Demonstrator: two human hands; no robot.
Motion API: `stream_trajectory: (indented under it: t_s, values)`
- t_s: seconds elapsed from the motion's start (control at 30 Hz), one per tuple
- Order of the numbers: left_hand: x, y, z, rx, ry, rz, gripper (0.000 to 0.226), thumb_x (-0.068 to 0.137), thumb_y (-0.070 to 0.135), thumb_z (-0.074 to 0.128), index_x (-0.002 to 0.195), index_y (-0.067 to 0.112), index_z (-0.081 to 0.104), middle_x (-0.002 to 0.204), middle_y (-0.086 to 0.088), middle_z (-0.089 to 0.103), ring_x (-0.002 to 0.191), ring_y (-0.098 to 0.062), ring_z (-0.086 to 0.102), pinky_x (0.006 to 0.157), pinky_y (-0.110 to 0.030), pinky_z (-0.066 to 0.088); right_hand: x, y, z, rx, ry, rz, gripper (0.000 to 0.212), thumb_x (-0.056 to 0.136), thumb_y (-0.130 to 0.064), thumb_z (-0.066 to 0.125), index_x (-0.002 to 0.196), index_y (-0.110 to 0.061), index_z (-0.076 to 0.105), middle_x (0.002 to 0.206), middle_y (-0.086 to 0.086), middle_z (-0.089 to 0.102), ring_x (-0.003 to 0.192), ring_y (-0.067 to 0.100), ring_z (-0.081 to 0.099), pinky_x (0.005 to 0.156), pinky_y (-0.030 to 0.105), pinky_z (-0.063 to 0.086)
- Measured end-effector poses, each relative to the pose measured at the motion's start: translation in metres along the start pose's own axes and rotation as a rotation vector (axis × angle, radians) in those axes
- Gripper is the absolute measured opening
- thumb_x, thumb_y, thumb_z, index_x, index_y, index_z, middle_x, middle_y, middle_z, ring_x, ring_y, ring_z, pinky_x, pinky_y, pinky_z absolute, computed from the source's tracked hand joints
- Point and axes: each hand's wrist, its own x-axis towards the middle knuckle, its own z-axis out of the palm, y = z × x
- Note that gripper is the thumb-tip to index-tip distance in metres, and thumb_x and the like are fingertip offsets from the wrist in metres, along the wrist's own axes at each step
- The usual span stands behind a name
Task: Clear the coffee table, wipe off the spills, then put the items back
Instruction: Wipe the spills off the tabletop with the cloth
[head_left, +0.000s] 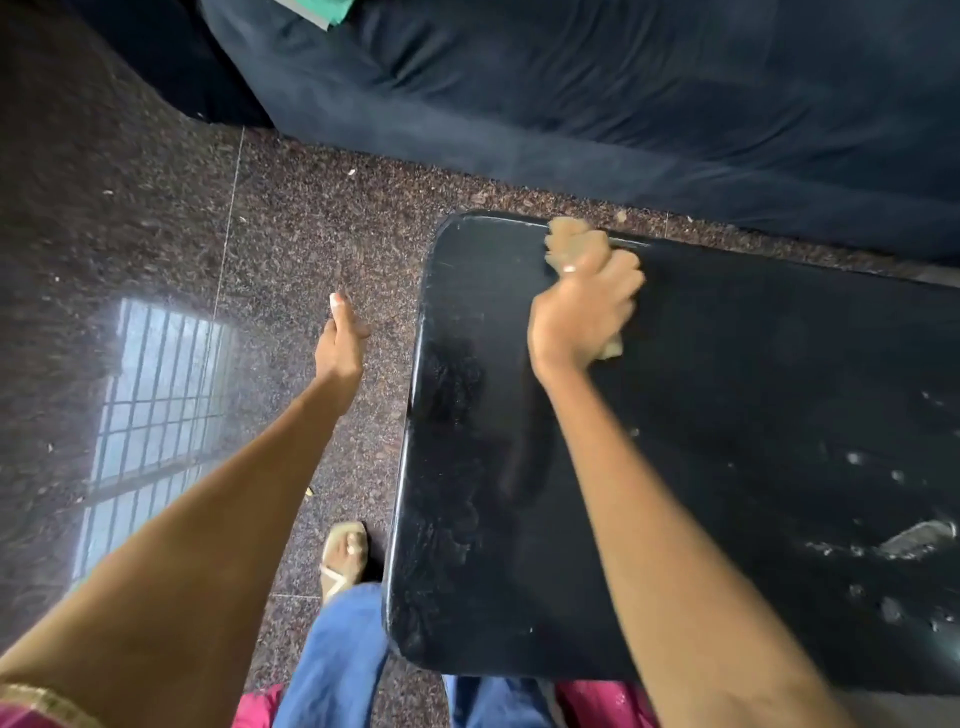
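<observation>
Head view, the only one: coffee table (727, 415) bare of items, so clearing looks done. Right hand (584, 306) is fisted around a tan cloth (571, 241) at the tabletop's far left corner, beside a dark sofa (623, 104). Left hand (340, 340) hangs off the table over the speckled floor (156, 208), fingers curled, holding nothing visible. Pale spills (917, 540) remain near the right edge, well apart from the cloth, so wiping seems partway; returning items is yet to come.
</observation>
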Motion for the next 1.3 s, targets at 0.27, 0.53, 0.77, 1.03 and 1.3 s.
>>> stream_trajectory:
  t_s: [0.27, 0.53, 0.77, 1.03, 1.3]
  values:
    - [0.0, 0.032, -0.037, 0.066, -0.032, 0.049, 0.067, 0.096, 0.059, 0.013, 0.125, 0.012, 0.052, 0.128, -0.01, 0.056, 0.115, -0.023, 0.052, 0.099, -0.044, 0.041, -0.113, -0.064, -0.002, 0.267, -0.1, -0.526, 0.038, 0.084, -0.004, 0.04, 0.116, -0.012, 0.059, 0.101, 0.012, 0.055, 0.084, 0.027, 0.052, 0.062, 0.041, 0.047]
    - [0.014, 0.048, -0.098, 0.126, -0.057, 0.127, 0.076, 0.093, 0.064, 0.013, 0.14, 0.011, 0.041, 0.13, -0.011, 0.057, 0.12, -0.026, 0.052, 0.107, -0.048, 0.037, -0.009, -0.061, -0.003, 0.06, -0.073, -0.348, 0.053, 0.089, 0.001, 0.043, 0.132, -0.029, 0.048, 0.13, 0.005, 0.047, 0.115, 0.028, 0.042, 0.089, 0.04, 0.032]
    - [0.0, 0.022, -0.115, 0.229, -0.079, 0.088, 0.082, 0.09, 0.068, 0.011, 0.141, 0.01, 0.038, 0.138, -0.014, 0.051, 0.129, -0.032, 0.044, 0.109, -0.055, 0.032, -0.091, -0.036, 0.001, 0.104, -0.012, -0.507, 0.053, 0.079, 0.007, 0.048, 0.119, -0.025, 0.06, 0.116, 0.004, 0.059, 0.099, 0.028, 0.051, 0.074, 0.037, 0.034]
    - [-0.037, 0.008, -0.094, 0.225, -0.165, 0.137, 0.071, 0.094, 0.061, 0.012, 0.137, 0.012, 0.042, 0.136, -0.01, 0.053, 0.125, -0.028, 0.047, 0.11, -0.052, 0.031, -0.17, 0.0, -0.004, 0.107, -0.08, -0.565, 0.057, 0.071, 0.009, 0.062, 0.118, -0.024, 0.06, 0.117, 0.005, 0.057, 0.1, 0.029, 0.05, 0.075, 0.042, 0.038]
    - [-0.071, -0.04, -0.106, 0.203, -0.166, 0.139, 0.071, 0.093, 0.064, 0.016, 0.137, 0.015, 0.043, 0.133, -0.009, 0.055, 0.125, -0.028, 0.047, 0.109, -0.054, 0.031, -0.274, 0.049, -0.011, 0.121, -0.077, -0.542, 0.052, 0.075, 0.002, 0.049, 0.119, -0.025, 0.057, 0.115, 0.005, 0.057, 0.098, 0.026, 0.049, 0.073, 0.042, 0.04]
